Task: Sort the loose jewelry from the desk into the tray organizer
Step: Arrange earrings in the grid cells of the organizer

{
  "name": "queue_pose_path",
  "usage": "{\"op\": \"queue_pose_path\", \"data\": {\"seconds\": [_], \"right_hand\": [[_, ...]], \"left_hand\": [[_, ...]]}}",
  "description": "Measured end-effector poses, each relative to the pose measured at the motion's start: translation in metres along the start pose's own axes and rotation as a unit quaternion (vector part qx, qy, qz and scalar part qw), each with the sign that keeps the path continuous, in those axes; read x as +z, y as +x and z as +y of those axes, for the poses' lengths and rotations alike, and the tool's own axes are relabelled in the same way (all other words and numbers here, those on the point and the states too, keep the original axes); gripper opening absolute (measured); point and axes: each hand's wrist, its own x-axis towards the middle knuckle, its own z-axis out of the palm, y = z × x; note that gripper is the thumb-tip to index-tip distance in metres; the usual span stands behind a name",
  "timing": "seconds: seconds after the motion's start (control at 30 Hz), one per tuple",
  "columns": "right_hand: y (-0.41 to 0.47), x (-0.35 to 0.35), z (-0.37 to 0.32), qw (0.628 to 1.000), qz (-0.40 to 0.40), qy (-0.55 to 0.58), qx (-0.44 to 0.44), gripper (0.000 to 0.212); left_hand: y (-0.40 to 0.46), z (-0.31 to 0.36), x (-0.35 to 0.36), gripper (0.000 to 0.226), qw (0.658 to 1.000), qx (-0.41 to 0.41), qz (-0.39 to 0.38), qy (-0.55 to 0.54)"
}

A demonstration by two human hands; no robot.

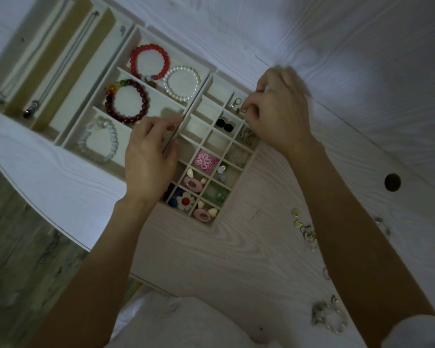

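A pale tray organizer with many small compartments lies on the white desk. My right hand hovers over its far-right cells, fingertips pinched on a tiny earring. My left hand rests on the tray's middle divider, fingers curled around its edge. Nearby cells hold black studs, gold hoops, a pink flower and pink oval clips. Loose gold earrings and a clear beaded piece lie on the desk beside my right forearm.
A bracelet tray to the left holds a red bracelet, a pearl one, a dark red one and a pale one. Necklaces lie in a long tray. A cable hole is at right. The desk's curved edge runs lower left.
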Motion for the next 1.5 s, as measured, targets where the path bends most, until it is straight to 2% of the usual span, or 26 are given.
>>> {"op": "queue_pose_path", "data": {"seconds": [0.27,0.53,0.63,0.73,0.83,1.5], "right_hand": [[0.016,0.0,-0.014,0.994,-0.046,-0.075,0.061,0.017],[0.012,0.001,-0.036,0.985,0.014,-0.147,0.086,0.016],[0.01,0.006,-0.034,0.985,0.072,-0.118,0.104,0.019],[0.006,0.005,-0.021,0.992,0.099,-0.034,0.073,0.016],[0.002,0.0,-0.011,0.997,0.072,0.025,0.004,0.011],[0.017,0.002,-0.013,0.999,-0.006,-0.034,-0.039,0.009]], "left_hand": [[-0.001,0.0,0.002,0.043,1.0,-0.004,0.004,0.005],[0.0,0.001,0.001,0.042,1.0,-0.014,0.004,-0.009],[0.0,0.0,0.001,0.042,1.0,-0.015,0.005,-0.014],[0.0,-0.001,0.001,0.043,1.0,-0.016,0.003,-0.014],[0.0,-0.001,0.001,0.042,1.0,-0.016,0.003,-0.015],[0.001,0.0,0.001,0.042,1.0,-0.018,0.003,-0.023]]}}
